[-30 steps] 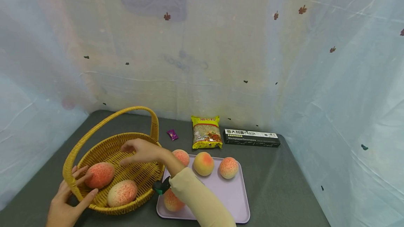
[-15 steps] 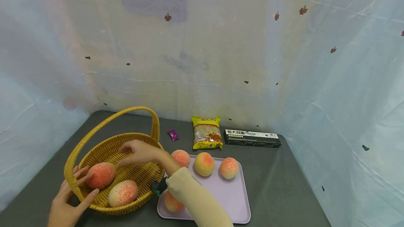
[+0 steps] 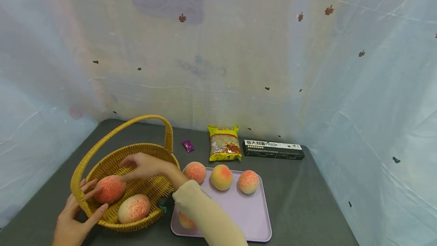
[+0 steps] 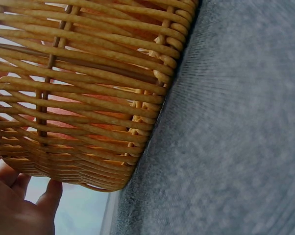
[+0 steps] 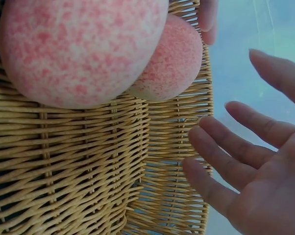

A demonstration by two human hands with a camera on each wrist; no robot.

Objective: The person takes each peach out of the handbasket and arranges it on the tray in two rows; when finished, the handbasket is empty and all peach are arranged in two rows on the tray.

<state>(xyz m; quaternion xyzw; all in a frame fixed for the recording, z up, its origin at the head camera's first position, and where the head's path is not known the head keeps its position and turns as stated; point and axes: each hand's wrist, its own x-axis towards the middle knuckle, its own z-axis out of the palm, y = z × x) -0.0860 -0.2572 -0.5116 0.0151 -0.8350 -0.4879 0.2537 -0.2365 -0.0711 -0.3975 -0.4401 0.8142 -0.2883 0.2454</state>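
Note:
A yellow wicker basket (image 3: 155, 185) with a tall hoop handle stands at the left of the table. Inside lie a red-speckled peach (image 3: 110, 189) by the left wall and a paler peach (image 3: 134, 208) nearer the front. My left hand (image 3: 73, 217) grips the basket's left rim beside the handle's foot, its fingertips close to the red peach. Over the basket's middle hovers my right hand (image 3: 145, 166), fingers loosely bent and holding nothing, thumb overlapping the red peach in the head view. In the right wrist view its fingers (image 5: 223, 166) are spread apart from both peaches.
A lilac tray (image 3: 244, 215) right of the basket holds several peaches, one partly hidden by my right sleeve (image 3: 208, 213). Behind are a purple candy (image 3: 187, 145), a yellow noodle bag (image 3: 224, 144) and a black pasta box (image 3: 273, 150). A pale curtain (image 3: 218, 67) closes off the back.
My right hand has shifted left over the basket, closer to the red-speckled peach. My left hand keeps its hold on the rim, and the peaches lie as before.

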